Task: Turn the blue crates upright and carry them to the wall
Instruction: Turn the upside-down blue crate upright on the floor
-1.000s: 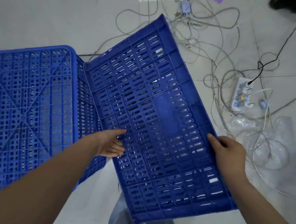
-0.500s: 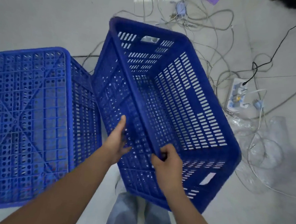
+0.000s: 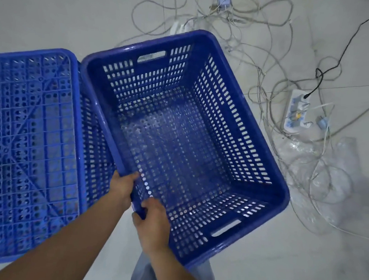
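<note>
- We have the right-hand blue crate [image 3: 185, 140] mouth-up now, so by our reading the turning step for this one is all but done and carrying comes next.
- Our left hand [image 3: 123, 187] is closed over the crate's near-left rim, thumb inside against the wall; our right hand [image 3: 152, 221] pinches the same rim just nearer to us, fingers wrapped around the edge.
- Whether the crate's base is flat on the floor [image 3: 47, 15] or a little lifted, we cannot tell.
- Touching the upright crate's left side sits the second crate [image 3: 31, 153], bottom up, its ribbed underside showing; it has yet to be turned.
- Both hands sit together on one long side, which we judge a poor hold for carrying. The next move likely calls for shifting to the two slot handles [image 3: 151, 56], one in the far short wall, one in the near.
- The crates are hard moulded plastic, rectangular with rounded corners, walls pierced by rows of slots and the floor by round holes; light and stiff, we expect.
- To the right of the upright crate lie tangled grey cables [image 3: 249, 21], a white power strip [image 3: 295, 111] and crumpled clear plastic film [image 3: 326, 181] — things to step round on the way to the wall, which is not in view.
</note>
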`<state>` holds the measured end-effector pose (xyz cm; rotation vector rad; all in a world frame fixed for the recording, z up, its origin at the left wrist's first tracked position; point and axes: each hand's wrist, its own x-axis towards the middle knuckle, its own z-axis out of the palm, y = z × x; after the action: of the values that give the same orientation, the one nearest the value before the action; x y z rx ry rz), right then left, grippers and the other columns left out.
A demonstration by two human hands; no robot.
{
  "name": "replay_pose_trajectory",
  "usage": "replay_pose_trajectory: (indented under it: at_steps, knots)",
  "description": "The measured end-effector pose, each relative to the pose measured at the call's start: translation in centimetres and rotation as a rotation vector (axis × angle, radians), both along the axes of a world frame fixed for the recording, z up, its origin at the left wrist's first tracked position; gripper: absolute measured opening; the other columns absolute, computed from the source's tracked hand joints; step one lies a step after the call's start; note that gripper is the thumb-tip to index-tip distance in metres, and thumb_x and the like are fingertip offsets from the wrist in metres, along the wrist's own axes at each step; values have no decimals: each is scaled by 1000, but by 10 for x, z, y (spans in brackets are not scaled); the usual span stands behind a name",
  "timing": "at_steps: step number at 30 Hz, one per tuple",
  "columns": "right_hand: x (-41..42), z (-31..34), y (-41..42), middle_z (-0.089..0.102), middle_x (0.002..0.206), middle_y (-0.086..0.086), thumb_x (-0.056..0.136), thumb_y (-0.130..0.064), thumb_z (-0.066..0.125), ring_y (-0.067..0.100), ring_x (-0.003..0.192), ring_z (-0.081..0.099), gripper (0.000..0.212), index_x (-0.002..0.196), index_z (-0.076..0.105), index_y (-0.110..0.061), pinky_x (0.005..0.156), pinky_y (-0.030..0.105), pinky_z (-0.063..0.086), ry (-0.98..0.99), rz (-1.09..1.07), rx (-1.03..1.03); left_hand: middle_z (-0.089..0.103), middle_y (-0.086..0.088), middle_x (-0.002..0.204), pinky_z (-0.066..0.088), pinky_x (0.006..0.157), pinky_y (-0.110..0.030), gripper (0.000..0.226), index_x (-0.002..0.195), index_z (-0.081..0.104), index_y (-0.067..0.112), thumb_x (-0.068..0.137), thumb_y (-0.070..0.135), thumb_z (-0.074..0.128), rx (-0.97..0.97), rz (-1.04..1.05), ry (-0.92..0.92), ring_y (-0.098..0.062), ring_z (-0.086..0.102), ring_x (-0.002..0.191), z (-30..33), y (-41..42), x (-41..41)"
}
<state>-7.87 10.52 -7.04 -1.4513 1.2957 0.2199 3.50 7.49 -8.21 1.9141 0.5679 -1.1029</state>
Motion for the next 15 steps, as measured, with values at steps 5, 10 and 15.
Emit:
replay_pose_trajectory:
  at_steps: [5, 10, 15]
  knots:
    - [-18, -6, -31, 66, 87, 0, 90, -8, 45, 19, 80, 59, 24, 93, 68, -17, 70, 31, 48, -68, 148, 41, 52, -24, 135, 47, 96, -53, 40, 137, 44, 4, 98, -5, 36, 65, -25, -7, -40, 58, 95, -17, 20, 14]
    - [-49, -16, -125, 59, 123, 9, 95, -7, 48, 22, 107, 58, 28, 119, 62, -7, 86, 32, 48, 85, 145, -215, 46, -16, 143, 43, 104, -45, 45, 146, 32, 8, 101, 4, 37, 85, -52, 40, -37, 52, 122, -15, 21, 23]
    - [-86, -16, -214, 40, 141, 16, 83, -1, 54, 31, 129, 36, 52, 133, 42, -1, 102, 42, 39, 409, 115, -564, 50, -19, 139, 45, 101, -49, 44, 143, 35, 3, 100, 11, 43, 205, -293, 8, -39, 55, 113, -16, 22, 31]
